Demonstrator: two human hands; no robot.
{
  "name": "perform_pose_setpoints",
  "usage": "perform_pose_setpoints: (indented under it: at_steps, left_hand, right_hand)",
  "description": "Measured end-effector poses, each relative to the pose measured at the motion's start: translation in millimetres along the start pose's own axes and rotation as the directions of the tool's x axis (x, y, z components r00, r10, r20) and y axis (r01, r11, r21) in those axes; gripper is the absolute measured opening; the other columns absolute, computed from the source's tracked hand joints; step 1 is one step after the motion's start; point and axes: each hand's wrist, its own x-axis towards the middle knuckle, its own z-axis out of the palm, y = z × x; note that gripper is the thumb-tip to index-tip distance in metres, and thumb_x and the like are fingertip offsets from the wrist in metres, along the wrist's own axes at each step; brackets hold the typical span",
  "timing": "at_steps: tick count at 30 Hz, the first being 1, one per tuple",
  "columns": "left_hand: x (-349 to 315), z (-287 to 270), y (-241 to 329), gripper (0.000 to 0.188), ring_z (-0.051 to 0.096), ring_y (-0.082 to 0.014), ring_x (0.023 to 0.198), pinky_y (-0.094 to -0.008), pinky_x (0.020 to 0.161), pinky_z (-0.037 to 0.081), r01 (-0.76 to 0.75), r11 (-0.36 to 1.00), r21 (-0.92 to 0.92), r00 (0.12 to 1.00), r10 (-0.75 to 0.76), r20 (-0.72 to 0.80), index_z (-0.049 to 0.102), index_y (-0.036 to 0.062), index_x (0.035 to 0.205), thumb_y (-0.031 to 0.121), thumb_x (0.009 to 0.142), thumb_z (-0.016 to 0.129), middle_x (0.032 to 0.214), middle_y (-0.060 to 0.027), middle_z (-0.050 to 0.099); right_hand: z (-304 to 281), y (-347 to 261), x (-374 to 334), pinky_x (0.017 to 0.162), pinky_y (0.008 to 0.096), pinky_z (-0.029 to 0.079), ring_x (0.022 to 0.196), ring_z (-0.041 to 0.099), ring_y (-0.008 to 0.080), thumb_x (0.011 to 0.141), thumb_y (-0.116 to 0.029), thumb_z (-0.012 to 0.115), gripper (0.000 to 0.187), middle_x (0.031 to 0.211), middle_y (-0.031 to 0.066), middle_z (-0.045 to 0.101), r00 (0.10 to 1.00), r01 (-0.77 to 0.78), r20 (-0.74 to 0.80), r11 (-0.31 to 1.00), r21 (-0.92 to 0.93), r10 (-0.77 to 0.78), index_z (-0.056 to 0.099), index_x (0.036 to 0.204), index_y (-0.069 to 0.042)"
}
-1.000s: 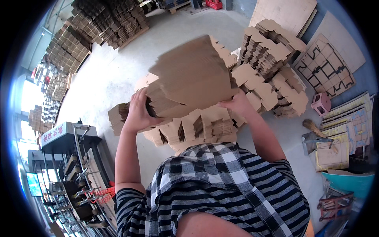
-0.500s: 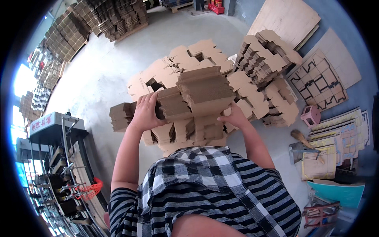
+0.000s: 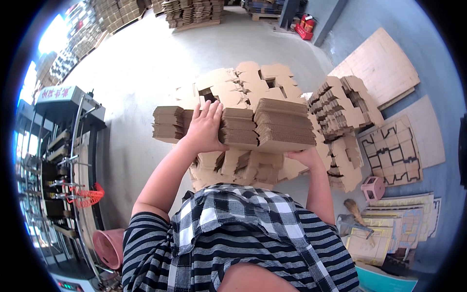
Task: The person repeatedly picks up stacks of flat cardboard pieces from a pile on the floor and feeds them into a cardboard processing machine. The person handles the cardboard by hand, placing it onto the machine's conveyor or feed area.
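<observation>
A thick bundle of brown die-cut cardboard blanks lies level in front of me, its layered edges facing me. My left hand grips it left of the middle, fingers stretched over the top and thumb at the lower edge. Around its lower right corner, my right hand holds from the side, the fingers partly hidden beneath. Under and behind it spreads a pile of flat cardboard blanks with cut-out slots. Whether the bundle touches the pile below cannot be made out.
A second stack of blanks stands to the right. Beyond it a cutting board and a plywood sheet lean on the wall. A pink stool and a brush are near right. A machine stands left.
The bundle has been turned from tilted to level and sits further right in view. Both hands have stayed on it. The view has shifted, showing more floor behind.
</observation>
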Motion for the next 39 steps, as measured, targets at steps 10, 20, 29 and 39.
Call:
perform_pose_setpoints:
  at_steps: [10, 20, 29, 39]
  left_hand:
    - [0, 5, 2, 0.128, 0.019, -0.0388, 0.142, -0.0567, 0.114, 0.010, 0.037, 0.999, -0.014, 0.999, -0.037, -0.006, 0.022, -0.0078, 0.144, 0.071, 0.056, 0.071, 0.150, -0.0234, 0.027]
    - [-6, 11, -3, 0.126, 0.021, -0.0378, 0.142, -0.0566, 0.114, 0.012, 0.080, 0.995, -0.059, 0.990, -0.087, -0.115, 0.024, -0.0052, 0.144, 0.072, 0.057, 0.071, 0.149, -0.0209, 0.029]
    - [-5, 9, -2, 0.126, 0.022, -0.0375, 0.141, -0.0572, 0.113, 0.012, 0.007, 1.000, 0.019, 0.997, -0.005, -0.071, 0.024, -0.0043, 0.145, 0.076, 0.058, 0.066, 0.150, -0.0205, 0.029]
    - [-1, 7, 9, 0.128, 0.021, -0.0402, 0.141, -0.0563, 0.114, 0.011, 0.033, 0.999, -0.001, 0.997, -0.033, -0.076, 0.022, -0.0096, 0.143, 0.079, 0.060, 0.063, 0.148, -0.0266, 0.027]
  right_hand:
    - [-12, -89, -8, 0.084, 0.0328, 0.053, 0.096, 0.064, 0.0182, 0.055, -0.011, 0.088, 0.071, 0.107, 0.0122, 0.067, 0.965, -0.166, 0.153, 0.945, -0.283, 0.215, 0.057, 0.117, 0.003]
    - [-1, -71, 1, 0.087, 0.0334, 0.050, 0.100, 0.062, 0.0171, 0.059, -0.020, 0.090, 0.064, 0.110, 0.0088, 0.067, 0.983, 0.113, 0.171, 0.967, -0.229, -0.075, 0.063, 0.113, -0.001]
    - [-14, -48, 4, 0.085, 0.0322, 0.051, 0.097, 0.062, 0.0163, 0.059, -0.024, 0.090, 0.058, 0.105, 0.0080, 0.068, 0.976, -0.091, 0.180, 0.982, -0.163, 0.120, 0.067, 0.108, -0.003]
    - [-18, -59, 8, 0.086, 0.0328, 0.050, 0.099, 0.062, 0.0187, 0.058, -0.025, 0.090, 0.061, 0.105, 0.0101, 0.068, 0.987, 0.009, 0.155, 0.961, -0.278, 0.035, 0.066, 0.109, -0.003]
